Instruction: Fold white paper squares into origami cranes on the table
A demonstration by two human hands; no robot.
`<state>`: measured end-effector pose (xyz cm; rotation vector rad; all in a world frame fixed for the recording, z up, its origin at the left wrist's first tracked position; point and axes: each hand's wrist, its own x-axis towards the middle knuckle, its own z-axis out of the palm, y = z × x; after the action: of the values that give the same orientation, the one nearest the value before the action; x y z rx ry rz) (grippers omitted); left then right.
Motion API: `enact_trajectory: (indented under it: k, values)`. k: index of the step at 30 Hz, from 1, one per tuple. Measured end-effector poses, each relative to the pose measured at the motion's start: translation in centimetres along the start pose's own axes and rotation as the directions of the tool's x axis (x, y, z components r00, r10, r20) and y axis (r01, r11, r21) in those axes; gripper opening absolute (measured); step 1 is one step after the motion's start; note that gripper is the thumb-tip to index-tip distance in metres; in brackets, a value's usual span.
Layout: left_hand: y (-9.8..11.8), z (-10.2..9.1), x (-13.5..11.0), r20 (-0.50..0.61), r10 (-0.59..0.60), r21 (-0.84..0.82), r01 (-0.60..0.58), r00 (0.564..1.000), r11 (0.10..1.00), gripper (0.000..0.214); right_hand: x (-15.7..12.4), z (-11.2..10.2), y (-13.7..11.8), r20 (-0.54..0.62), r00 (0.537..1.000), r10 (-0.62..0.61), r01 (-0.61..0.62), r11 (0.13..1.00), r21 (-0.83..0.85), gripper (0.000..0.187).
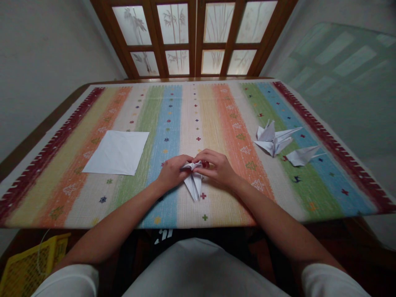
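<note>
A partly folded piece of white paper [194, 185] is held between my two hands above the striped cloth, close to the table's front edge. Its long, split point hangs down toward me, and its upper end is pinched. My left hand [173, 171] grips the upper left side with closed fingers. From the other side, my right hand [216, 166] pinches the upper right part between thumb and fingers. Fingers hide some of the upper folds.
A stack or sheet of square white paper [116, 152] lies on the left. Folded paper cranes [274, 138] sit at the right, with another crane [302, 156] beside them. The striped tablecloth [168, 111] covers the table. A yellow plastic basket [29, 262] stands below at left.
</note>
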<state>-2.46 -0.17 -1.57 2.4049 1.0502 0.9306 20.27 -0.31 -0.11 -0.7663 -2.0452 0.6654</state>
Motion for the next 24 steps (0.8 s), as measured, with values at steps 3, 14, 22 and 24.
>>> enact_trajectory:
  k: [3,14,22,24]
  values:
    - [-0.1,0.0,0.0,0.013,0.017,0.008,-0.017,1.000,1.000,0.012,0.0,0.2,-0.2,-0.035,0.999,-0.029,0.029,1.000,0.006,0.020]
    - [-0.2,0.0,-0.1,-0.004,0.000,0.050,0.001,1.000,0.999,0.010,-0.2,0.2,-0.2,-0.109,0.989,-0.099,0.100,0.995,0.006,0.017]
    - [0.8,0.1,-0.1,-0.048,0.116,0.242,-0.101,0.992,0.965,0.010,0.1,0.9,-2.5,-0.214,0.957,-0.194,0.179,0.980,-0.085,0.008]
    - [1.2,0.1,-0.2,-0.063,0.099,0.290,-0.077,0.993,0.954,0.009,0.1,1.3,-2.9,-0.239,0.953,-0.186,0.159,0.979,-0.129,0.014]
